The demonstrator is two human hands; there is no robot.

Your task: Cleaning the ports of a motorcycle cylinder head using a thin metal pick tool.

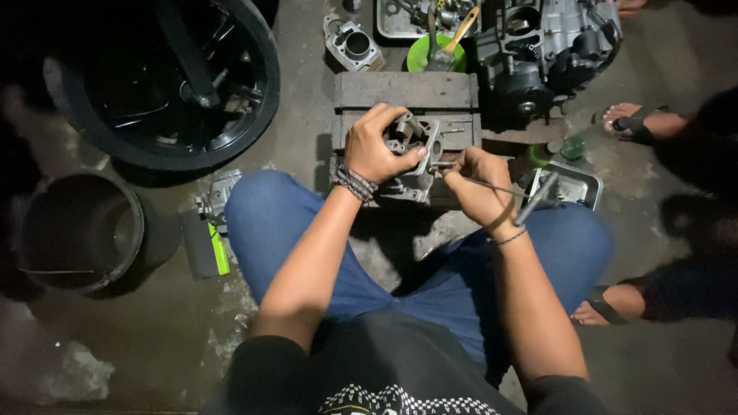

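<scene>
A black motorcycle wheel [165,81] is lying at ten o'clock, with a dark round bucket [77,230] sitting below it at nine o'clock. An engine block [553,54] is standing at one o'clock, just behind a wooden block [405,91] at twelve o'clock. A green bowl [430,52] with a brush in it is resting beyond the wood. A metal tray [573,183] is lying at three o'clock, near the right knee. At centre, the left hand [375,146] is wrapping closed around the top of a grey cylinder head [411,157], steadying it against the wood. The right hand [477,184], just beside at three o'clock, is pinching shut on a thin metal rod [500,188] pointing into the cylinder head.
</scene>
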